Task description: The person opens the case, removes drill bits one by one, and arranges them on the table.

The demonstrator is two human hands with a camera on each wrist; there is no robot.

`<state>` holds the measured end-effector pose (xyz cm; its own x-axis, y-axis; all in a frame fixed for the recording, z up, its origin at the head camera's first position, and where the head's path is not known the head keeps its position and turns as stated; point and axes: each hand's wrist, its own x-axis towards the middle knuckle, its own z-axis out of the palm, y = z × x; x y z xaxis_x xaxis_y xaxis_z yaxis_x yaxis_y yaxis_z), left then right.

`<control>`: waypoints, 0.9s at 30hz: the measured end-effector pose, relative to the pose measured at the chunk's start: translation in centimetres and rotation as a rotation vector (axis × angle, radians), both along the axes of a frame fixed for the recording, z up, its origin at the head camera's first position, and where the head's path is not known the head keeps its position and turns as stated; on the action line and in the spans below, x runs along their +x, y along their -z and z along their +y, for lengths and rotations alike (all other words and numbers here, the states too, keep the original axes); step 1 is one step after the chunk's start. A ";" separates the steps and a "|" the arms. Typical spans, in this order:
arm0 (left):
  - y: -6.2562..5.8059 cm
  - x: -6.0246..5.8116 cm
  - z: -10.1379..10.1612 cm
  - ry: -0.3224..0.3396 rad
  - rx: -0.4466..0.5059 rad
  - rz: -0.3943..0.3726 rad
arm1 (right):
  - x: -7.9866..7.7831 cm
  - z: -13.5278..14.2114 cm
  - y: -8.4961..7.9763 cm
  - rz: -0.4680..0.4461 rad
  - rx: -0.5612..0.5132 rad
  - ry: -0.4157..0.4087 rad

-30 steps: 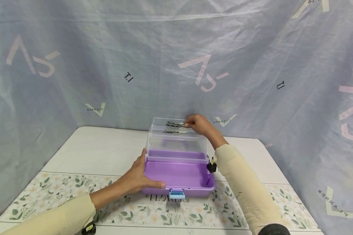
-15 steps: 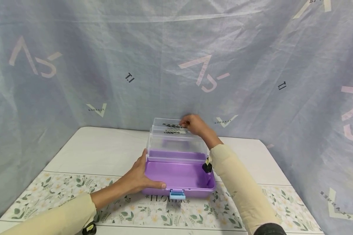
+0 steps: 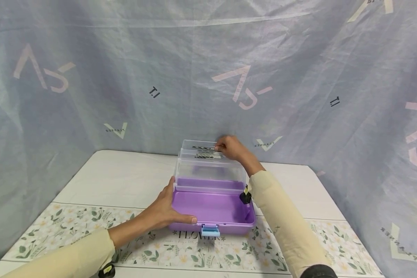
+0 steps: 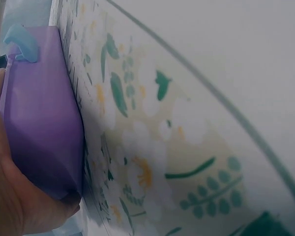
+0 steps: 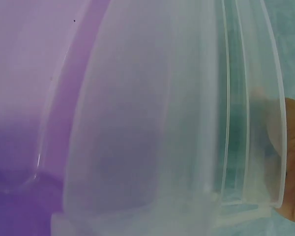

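Observation:
A purple storage box (image 3: 208,206) stands with its translucent fold-out trays (image 3: 210,172) raised at the back. My left hand (image 3: 165,206) grips its front left corner, thumb along the front rim; the left wrist view shows fingers around the box's end. My right hand (image 3: 231,147) is at the top tray (image 3: 194,143), fingertips pinching the silver ends of dark twist drill bits (image 3: 203,148). More drill bits (image 3: 208,156) lie in the tray below. In the right wrist view, the translucent tray walls partly cover the right hand (image 5: 292,157), and its fingertips are hidden.
A pale blue latch (image 3: 210,230) hangs at the box's front. The box stands on a white table (image 3: 132,181) with a floral strip (image 3: 180,253). Grey-blue printed cloth (image 3: 166,69) hangs close behind and at both sides.
My right hand has moved slightly left over the top tray, and the drill bits there have shifted left with it. The left hand keeps its hold on the box.

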<state>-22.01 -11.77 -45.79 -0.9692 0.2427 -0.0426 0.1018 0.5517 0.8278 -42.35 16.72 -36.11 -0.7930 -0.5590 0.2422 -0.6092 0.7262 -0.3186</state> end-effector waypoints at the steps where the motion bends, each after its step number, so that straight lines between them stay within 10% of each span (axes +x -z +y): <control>1: 0.0 0.0 0.0 0.002 -0.001 0.001 | 0.0 0.0 0.0 0.004 -0.001 -0.012; 27: 0.2 -0.1 0.0 -0.002 0.021 -0.012 | 1.5 1.3 -1.3 -0.176 -0.210 -0.081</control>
